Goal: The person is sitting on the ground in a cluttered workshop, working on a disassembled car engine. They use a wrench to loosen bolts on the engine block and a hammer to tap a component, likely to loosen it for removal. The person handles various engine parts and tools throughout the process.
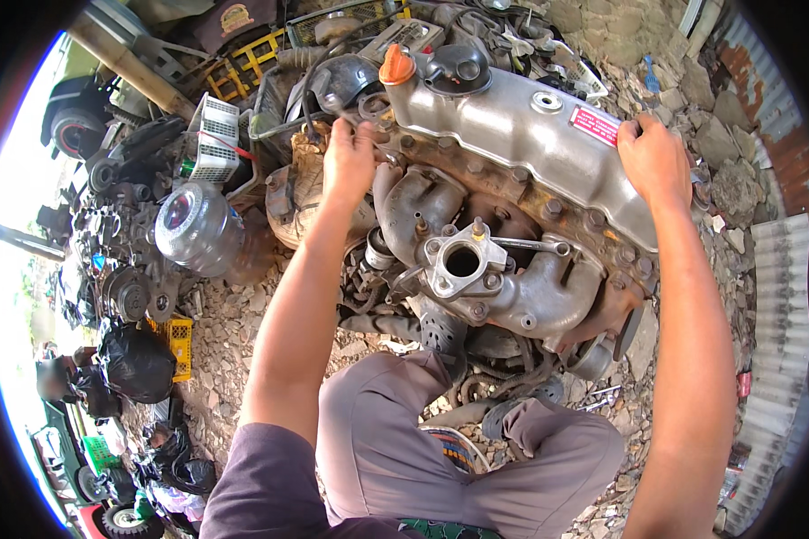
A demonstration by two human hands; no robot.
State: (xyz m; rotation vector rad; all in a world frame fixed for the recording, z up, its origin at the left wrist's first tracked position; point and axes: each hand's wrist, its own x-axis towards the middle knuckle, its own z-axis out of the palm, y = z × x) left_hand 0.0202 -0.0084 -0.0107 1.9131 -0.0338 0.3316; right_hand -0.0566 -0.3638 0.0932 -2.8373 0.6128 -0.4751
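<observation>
In front of me stands an engine with a silver valve cover (485, 112) along its top, fitted with an orange filler cap (396, 66). My right hand (653, 160) grips the cover's right end, thumb beside a red label. At the opposite end, my left hand (348, 162) is closed by the rusty edge of the cylinder head (449, 144); whatever its fingers hold is hidden. Below the cover sits a grey intake manifold (548, 292) with a round open port (463, 261). Across the manifold lies a wrench (532, 244), touched by neither hand.
Stony ground surrounds the engine, and my knees are close before it. To the left are a clear plastic bottle (191, 228), a white crate (216, 135), a black bag (137, 361) and piled metal parts. Corrugated sheeting (779, 287) stands on the right.
</observation>
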